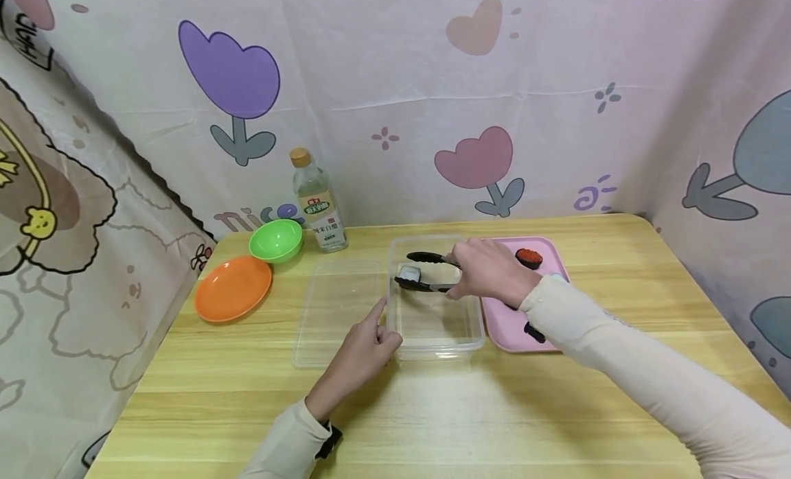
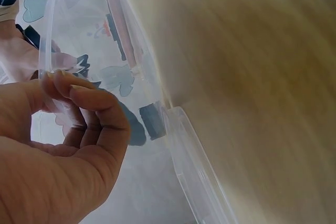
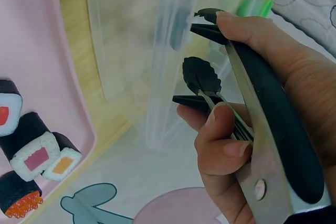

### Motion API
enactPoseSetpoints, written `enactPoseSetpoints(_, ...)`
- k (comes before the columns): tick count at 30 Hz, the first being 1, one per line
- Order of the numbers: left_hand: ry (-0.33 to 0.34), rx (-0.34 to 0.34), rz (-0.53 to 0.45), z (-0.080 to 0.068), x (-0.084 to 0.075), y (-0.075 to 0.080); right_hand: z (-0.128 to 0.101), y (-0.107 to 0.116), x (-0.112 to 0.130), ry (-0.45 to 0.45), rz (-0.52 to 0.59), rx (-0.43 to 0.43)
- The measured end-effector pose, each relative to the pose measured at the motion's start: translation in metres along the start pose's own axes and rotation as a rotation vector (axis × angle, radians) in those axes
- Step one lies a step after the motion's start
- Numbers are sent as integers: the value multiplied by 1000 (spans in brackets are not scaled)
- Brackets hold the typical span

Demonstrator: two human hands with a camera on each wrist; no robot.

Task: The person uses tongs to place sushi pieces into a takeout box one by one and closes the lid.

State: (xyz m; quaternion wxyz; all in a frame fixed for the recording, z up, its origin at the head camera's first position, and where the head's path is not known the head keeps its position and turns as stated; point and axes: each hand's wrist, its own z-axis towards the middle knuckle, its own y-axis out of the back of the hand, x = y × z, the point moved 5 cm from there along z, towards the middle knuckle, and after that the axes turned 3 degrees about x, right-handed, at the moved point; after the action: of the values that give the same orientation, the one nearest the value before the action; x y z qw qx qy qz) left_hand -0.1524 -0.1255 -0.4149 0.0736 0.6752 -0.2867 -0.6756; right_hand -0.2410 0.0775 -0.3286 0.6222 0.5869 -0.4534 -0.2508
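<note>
My right hand (image 1: 488, 270) grips black tongs (image 1: 432, 259) over a clear plastic container (image 1: 439, 345). The tong tips pinch a white-and-black sushi piece (image 1: 409, 273) above the container's far left corner. In the right wrist view my right hand (image 3: 231, 129) curls round the tongs (image 3: 273, 129), whose leaf-shaped tips (image 3: 202, 74) point at the container (image 3: 157, 77). My left hand (image 1: 371, 342) rests against the container's left wall, index finger on the rim. The left wrist view shows the left hand's (image 2: 68, 124) fingertips at the clear rim (image 2: 184, 129).
A pink tray (image 1: 513, 328) with several sushi rolls (image 3: 37, 153) and a red-topped piece (image 1: 529, 257) lies right of the container. The clear lid (image 1: 334, 307) lies left of it. An orange plate (image 1: 233, 287), green bowl (image 1: 275, 239) and vinegar bottle (image 1: 318, 208) stand at the back left.
</note>
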Motion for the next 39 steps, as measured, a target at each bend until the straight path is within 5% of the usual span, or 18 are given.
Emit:
enactPoseSetpoints(9, 3, -5, -5, 0, 1, 0, -21, 11, -8, -61, 53, -17)
enactPoseSetpoints(18, 21, 5, 0, 0, 2, 0, -60, 28, -24, -10, 63, -173)
enactPoseSetpoints(39, 7, 0, 2, 0, 2, -1, -145, 10, -88, -250, 158, -221)
